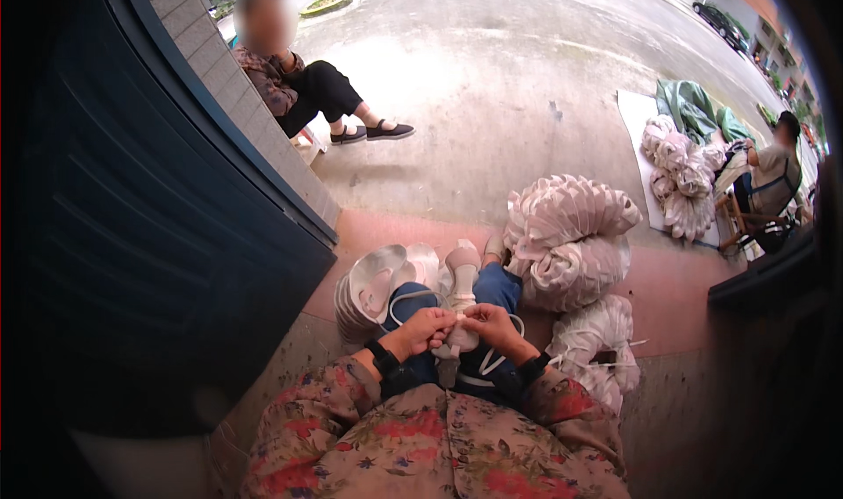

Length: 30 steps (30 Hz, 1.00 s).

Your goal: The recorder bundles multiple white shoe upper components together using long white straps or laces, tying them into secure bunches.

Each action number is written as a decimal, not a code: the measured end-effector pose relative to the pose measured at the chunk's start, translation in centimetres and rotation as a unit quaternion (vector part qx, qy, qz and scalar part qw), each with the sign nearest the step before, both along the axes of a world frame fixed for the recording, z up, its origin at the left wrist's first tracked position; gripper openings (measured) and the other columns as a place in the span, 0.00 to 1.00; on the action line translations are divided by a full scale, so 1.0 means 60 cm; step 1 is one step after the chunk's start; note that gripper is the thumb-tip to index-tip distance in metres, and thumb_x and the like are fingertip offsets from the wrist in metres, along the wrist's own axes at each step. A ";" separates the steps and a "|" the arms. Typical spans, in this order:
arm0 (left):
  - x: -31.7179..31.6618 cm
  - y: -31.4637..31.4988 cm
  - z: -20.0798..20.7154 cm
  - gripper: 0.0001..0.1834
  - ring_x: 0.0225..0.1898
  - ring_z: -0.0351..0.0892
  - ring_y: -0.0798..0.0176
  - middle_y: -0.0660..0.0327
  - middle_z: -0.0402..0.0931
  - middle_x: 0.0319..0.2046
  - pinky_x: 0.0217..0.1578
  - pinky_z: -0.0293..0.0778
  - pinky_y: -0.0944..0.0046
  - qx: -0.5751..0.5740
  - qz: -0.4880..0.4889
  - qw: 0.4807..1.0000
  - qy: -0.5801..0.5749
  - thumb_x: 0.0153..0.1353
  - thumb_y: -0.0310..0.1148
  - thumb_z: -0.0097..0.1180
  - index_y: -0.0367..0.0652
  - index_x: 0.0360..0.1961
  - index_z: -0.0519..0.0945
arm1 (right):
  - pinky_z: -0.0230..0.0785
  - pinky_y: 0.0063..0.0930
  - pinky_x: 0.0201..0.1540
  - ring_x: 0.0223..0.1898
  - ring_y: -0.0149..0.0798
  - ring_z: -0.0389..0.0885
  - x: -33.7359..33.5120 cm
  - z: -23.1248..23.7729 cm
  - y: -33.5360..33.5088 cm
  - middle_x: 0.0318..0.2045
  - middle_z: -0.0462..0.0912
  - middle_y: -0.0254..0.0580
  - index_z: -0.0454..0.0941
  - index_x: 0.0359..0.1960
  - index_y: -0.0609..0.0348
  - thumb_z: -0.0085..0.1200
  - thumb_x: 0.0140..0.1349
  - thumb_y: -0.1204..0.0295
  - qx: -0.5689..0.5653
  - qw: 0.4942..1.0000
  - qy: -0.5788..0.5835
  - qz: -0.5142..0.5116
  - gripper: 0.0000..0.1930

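Note:
My left hand (425,328) and my right hand (492,325) meet above my lap, fingers closed in a pinch at the narrow middle of a pale pinkish-white shoe-shaped piece (463,275). The piece lies lengthwise between my knees. A white cord (417,295) loops out over my left knee, and more of it curves past my right wrist. Between the fingertips shows a small white bit, too small to make out fully. To the left of my legs stands a bundle of nested pale curved pieces (376,280).
Large bundles of stacked pale pieces (571,236) lie right of my feet, with a tied bundle (597,341) nearer. A dark door (176,218) stands on the left. One person (281,86) sits beyond it; another (773,170) sits far right beside more bundles (685,174).

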<state>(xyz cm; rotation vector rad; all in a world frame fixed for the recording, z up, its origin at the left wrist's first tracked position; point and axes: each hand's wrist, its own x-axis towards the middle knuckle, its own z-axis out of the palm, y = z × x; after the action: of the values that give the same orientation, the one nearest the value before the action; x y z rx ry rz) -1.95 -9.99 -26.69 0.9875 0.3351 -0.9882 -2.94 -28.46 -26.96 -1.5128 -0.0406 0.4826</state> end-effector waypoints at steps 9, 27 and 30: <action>-0.002 -0.017 0.033 0.09 0.10 0.62 0.76 0.67 0.67 0.16 0.09 0.60 0.76 0.148 -0.050 0.979 -0.134 0.55 0.34 0.50 0.39 0.24 0.73 | 0.62 0.14 0.29 0.26 0.21 0.68 -0.010 -0.029 0.016 0.25 0.74 0.30 0.73 0.29 0.64 0.52 0.53 0.74 0.037 0.997 0.015 -0.067 0.06; 0.022 -0.018 0.039 0.09 0.12 0.58 0.79 0.72 0.66 0.15 0.10 0.53 0.77 0.293 -0.089 0.915 -0.262 0.54 0.34 0.50 0.39 0.29 0.77 | 0.65 0.18 0.37 0.32 0.25 0.71 0.004 -0.017 0.015 0.30 0.76 0.35 0.73 0.37 0.65 0.51 0.53 0.73 -0.027 0.993 -0.093 -0.063 0.11; 0.017 -0.022 0.041 0.09 0.12 0.59 0.79 0.71 0.66 0.15 0.11 0.53 0.78 0.291 -0.105 0.910 -0.276 0.53 0.33 0.51 0.38 0.30 0.77 | 0.64 0.18 0.38 0.33 0.26 0.71 0.003 -0.023 0.012 0.30 0.75 0.34 0.73 0.36 0.64 0.50 0.52 0.74 0.002 0.997 -0.043 -0.066 0.10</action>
<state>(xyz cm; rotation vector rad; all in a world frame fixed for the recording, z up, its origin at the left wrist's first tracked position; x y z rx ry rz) -0.95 -11.31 -24.23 1.8286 0.0391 -0.7613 -2.79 -27.77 -28.35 -1.5202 -0.0087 0.3118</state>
